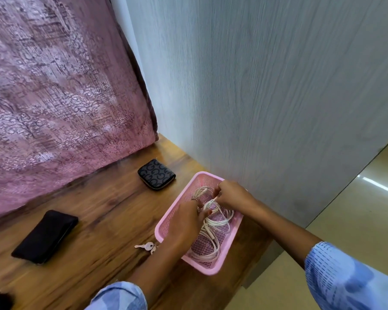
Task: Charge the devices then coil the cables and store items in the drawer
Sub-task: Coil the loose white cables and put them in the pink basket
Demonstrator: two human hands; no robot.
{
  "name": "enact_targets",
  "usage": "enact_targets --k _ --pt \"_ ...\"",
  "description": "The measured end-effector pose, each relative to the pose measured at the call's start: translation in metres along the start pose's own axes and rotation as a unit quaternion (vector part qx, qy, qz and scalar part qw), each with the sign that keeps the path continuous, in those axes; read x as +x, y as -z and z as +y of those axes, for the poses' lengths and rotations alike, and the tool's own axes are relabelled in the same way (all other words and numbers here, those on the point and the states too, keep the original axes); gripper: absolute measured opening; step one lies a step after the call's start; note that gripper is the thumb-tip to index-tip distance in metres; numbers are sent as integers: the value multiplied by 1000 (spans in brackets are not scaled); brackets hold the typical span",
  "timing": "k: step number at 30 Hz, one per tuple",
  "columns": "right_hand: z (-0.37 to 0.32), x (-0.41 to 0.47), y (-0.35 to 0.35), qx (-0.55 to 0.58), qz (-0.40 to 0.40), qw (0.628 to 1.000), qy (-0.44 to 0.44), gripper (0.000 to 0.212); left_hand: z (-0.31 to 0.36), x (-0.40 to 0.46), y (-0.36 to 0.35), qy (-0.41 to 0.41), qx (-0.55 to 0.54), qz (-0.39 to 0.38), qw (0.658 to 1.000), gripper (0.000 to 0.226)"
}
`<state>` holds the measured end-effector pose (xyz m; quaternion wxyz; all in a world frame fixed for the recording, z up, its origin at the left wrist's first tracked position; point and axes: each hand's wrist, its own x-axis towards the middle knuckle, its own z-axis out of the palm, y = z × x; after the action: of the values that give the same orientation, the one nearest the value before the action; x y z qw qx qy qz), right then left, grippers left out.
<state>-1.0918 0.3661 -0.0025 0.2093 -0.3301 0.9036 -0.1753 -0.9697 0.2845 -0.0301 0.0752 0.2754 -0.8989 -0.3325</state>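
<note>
A pink mesh basket [231, 245] sits at the right end of the wooden table, against the wall. Inside it lies a tangle of white cables [213, 229]. My left hand [186, 220] reaches into the basket and grips a bunch of the white cables. My right hand [231, 195] is just above the basket's far end and pinches a strand of the same cables. Part of the tangle is hidden under both hands.
A dark patterned zip wallet [156, 174] lies behind the basket. A black case [46, 236] lies to the left on the wooden table [99, 215]. Small keys [147, 246] lie beside the basket. A pink curtain [54, 86] hangs at the back; a grey wall [266, 97] stands on the right.
</note>
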Motion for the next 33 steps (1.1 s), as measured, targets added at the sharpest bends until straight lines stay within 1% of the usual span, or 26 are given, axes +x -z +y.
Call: enact_targets --k 4,11,14,17,22,24,27,31,33 --pt "-2 -6 2 -29 16 999 19 30 1 -4 2 -11 5 1 1000 25" --pt "-5 -28 2 -74 74 994 40 30 7 -16 20 -36 67 39 996 25" --pt "-13 -45 5 -93 71 992 52 32 6 -28 32 -77 87 57 992 31" --pt "-25 -61 4 -128 62 987 79 34 5 -44 43 -104 81 83 988 38" --pt "-52 -87 -11 -160 37 981 104 38 -1 -72 62 -122 108 132 978 47" --pt "-63 -102 -19 -163 48 978 122 38 -6 -90 70 -112 113 146 976 51" --pt "-81 -132 -34 -146 71 974 156 36 -22 -129 76 -71 117 160 978 51" --pt "-100 -175 -61 -96 138 962 215 36 -49 -187 82 -20 100 170 980 53" --pt "-106 -197 -76 -65 168 958 223 36 -63 -211 83 7 106 159 981 54"
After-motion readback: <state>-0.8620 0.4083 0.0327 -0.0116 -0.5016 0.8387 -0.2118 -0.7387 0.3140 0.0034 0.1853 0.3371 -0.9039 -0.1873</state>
